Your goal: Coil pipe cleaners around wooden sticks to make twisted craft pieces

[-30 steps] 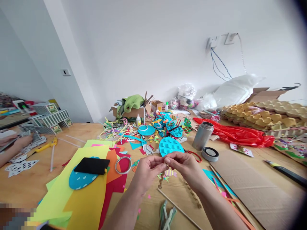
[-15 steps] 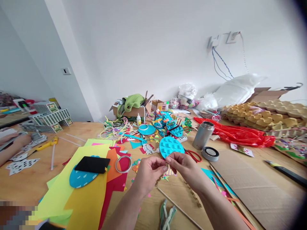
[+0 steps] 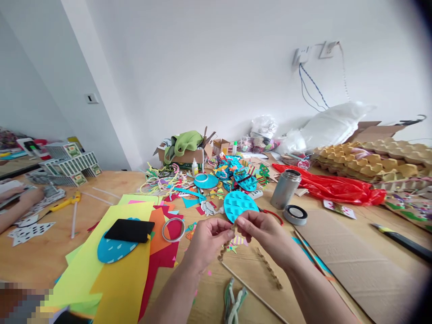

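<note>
My left hand (image 3: 209,239) and my right hand (image 3: 262,234) meet above the middle of the table, fingertips closed in a pinch. Between them is a thin brown wavy strip (image 3: 223,252), its lower end hanging below my left fingers; the gripped part is mostly hidden. A similar wavy brown strip (image 3: 270,270) lies on the table beside my right wrist. Just beyond my fingers stands out a blue disc (image 3: 240,204) with raised pads. Nearer to me are a thin wooden stick (image 3: 253,292) and a bundle of pale green cords (image 3: 233,301).
To the left lie coloured paper sheets (image 3: 118,288), a black phone (image 3: 126,231) and a tape ring (image 3: 164,230). Rightward are scissors (image 3: 275,217), a metal flask (image 3: 285,189), its lid (image 3: 295,215), cardboard (image 3: 357,261) and a utility knife (image 3: 405,240). Another person's hand (image 3: 30,198) is far left.
My right hand has shifted slightly, with its forearm a little further right, so more of the loose strip shows. More of the held strip hangs visible below my left fingers.
</note>
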{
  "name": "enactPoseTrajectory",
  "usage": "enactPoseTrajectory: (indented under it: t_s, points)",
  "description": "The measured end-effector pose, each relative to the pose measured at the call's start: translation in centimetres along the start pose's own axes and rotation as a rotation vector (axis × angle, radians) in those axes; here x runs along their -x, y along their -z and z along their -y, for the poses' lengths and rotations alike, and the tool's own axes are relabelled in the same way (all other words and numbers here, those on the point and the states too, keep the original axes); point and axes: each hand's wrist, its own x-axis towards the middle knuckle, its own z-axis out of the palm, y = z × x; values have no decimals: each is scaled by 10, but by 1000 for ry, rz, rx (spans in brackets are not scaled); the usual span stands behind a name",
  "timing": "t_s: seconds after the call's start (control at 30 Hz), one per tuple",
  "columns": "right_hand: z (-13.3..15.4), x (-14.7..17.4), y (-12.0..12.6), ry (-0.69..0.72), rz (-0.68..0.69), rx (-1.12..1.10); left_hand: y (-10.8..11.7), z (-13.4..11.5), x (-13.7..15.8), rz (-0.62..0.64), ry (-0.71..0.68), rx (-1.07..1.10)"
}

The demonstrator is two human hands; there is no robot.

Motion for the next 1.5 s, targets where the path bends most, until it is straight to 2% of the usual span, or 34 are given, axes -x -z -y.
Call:
enactPoseTrajectory:
  t_s: [0.17,0.3,0.43,0.53,0.63,0.8,1.07,1.23,1.5]
  points:
    - [-1,2,6,16,18,99,-4,0,1,-12,6,10]
    - [-6,2,3,-56,74,211,-7,2,0,-111,8,124]
    - [-9,2,-3,-17,100,276,-10,2,0,-126,37,225]
    - [-8,1,3,-33,112,429,-9,0,1,-133,43,206]
    - [-10,1,20,-103,148,696,-5,-3,0,-166,42,185]
    - [-34,8,51,-283,153,938,2,-7,-1,-158,24,206]
    - [-73,16,61,-637,412,1083,3,-8,0,-109,32,161]
    - [-79,12,60,-697,492,1095,4,-8,1,-88,31,133]
    - [-74,9,56,-734,566,1142,6,-3,-1,-70,15,116]
